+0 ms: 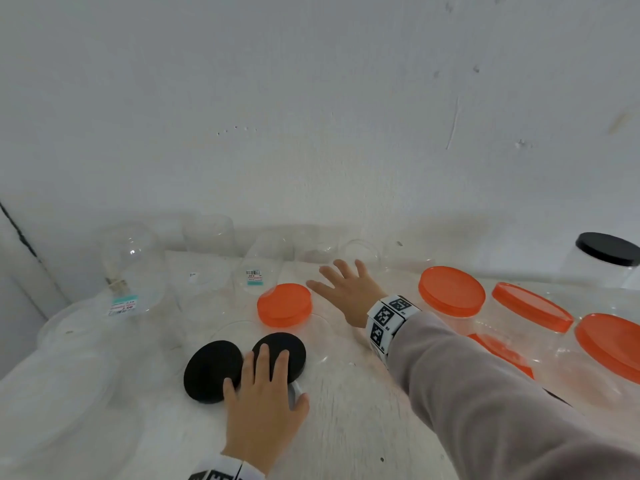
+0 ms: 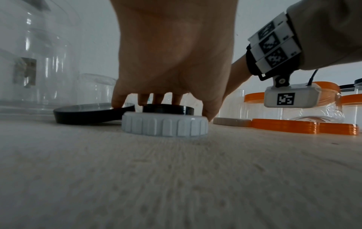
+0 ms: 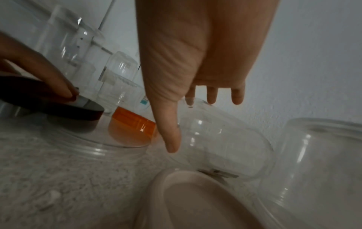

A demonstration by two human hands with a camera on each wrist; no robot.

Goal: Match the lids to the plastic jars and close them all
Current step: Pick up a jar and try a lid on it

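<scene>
Overhead, the head view shows two black lids on a pale table (image 1: 346, 427): a left black lid (image 1: 211, 370) and a right black lid (image 1: 280, 355), edges touching. The left hand (image 1: 263, 407) lies over them, fingers straight, fingertips on the right black lid, thumb beside a white lid (image 1: 295, 393) mostly hidden under the palm. The right hand (image 1: 346, 289) hovers spread and holds nothing, above clear jars (image 1: 263, 268) near the wall. An orange lid (image 1: 284, 304) caps a clear jar between the hands. Capped orange jars (image 1: 452, 292) crowd the right edge; a black-capped jar (image 1: 606, 258) stands far right. Bare tabletop lies in front of the left hand.

Low down, the left wrist view shows the white lid (image 2: 164, 125), ribbed round its rim, flat on the table (image 2: 176, 178). The right black lid (image 2: 168, 109) sits just behind it; the left black lid (image 2: 92, 113) lies rim up. The left hand (image 2: 174, 54) reaches down with extended fingers, thumb touching the white lid's right side. A beige lid (image 2: 231, 122) and flat orange lids (image 2: 303, 127) lie to the right. Tall clear jars (image 2: 37, 54) block the left.

Finally, the right wrist view shows the right hand (image 3: 195, 62) relaxed, empty, fingers pointing down over a tipped clear jar (image 3: 221, 142). The orange lid (image 3: 133, 122) sits left of the thumb. A beige lid (image 3: 195, 201) fills the near foreground.
</scene>
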